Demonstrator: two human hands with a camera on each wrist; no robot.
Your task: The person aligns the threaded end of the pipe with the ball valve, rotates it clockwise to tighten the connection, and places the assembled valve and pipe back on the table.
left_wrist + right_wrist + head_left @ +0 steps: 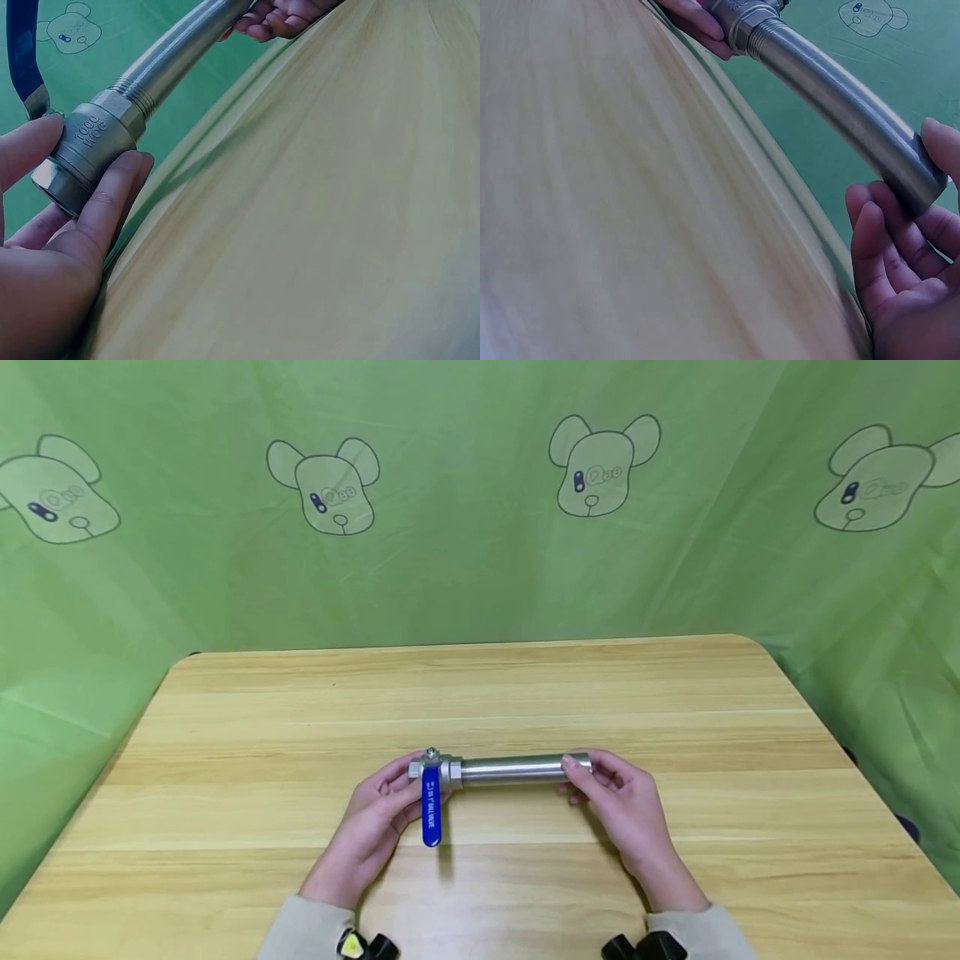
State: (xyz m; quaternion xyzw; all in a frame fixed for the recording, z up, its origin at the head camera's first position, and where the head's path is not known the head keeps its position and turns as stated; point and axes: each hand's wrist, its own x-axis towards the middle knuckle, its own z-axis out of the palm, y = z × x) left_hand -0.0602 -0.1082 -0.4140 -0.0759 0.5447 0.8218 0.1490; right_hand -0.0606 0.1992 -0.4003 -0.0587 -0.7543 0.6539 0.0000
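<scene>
My left hand point(371, 827) grips a metal ball valve point(88, 146) by its body, thumb on one side and fingers on the other. The valve's blue lever handle point(431, 806) points toward me in the head view. A steel pipe point(513, 769) with a threaded end joins the valve and runs to the right; some thread shows at the joint in both wrist views. At the pipe's far end, my right hand point(626, 810) pinches it between thumb and fingers. Pipe and valve are held roughly level above the table, with a shadow below.
The wooden table point(480, 693) has rounded back corners and spreads out on all sides of the hands. Green cloth point(465, 568) with printed bear heads hangs behind it and along both sides. Black devices point(645, 947) sit at both wrists.
</scene>
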